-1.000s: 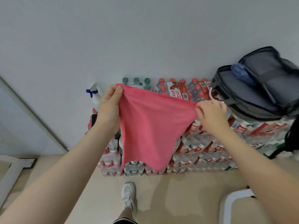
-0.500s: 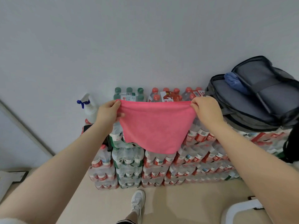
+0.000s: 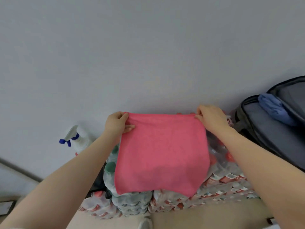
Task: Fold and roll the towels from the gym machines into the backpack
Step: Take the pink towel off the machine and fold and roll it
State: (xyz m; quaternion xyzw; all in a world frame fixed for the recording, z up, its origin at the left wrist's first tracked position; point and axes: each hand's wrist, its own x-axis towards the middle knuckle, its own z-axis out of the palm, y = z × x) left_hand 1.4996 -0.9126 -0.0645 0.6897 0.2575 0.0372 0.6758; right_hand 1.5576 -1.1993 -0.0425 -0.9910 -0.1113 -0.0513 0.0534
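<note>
Pinching pink towel (image 3: 162, 152) top corners, left hand (image 3: 116, 124) and right hand (image 3: 210, 118), above stacked water bottles (image 3: 219, 177).

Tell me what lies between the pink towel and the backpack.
In the head view, the right hand pinching the pink towel and its forearm, over red-capped bottle packs, lie before the backpack.

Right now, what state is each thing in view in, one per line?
pink towel: spread flat over the bottle packs, held by its top corners
left hand: pinches the towel's corner
right hand: pinches the other corner
backpack: unzipped, open
blue towel: rolled, inside the backpack
spray bottle: upright
</note>
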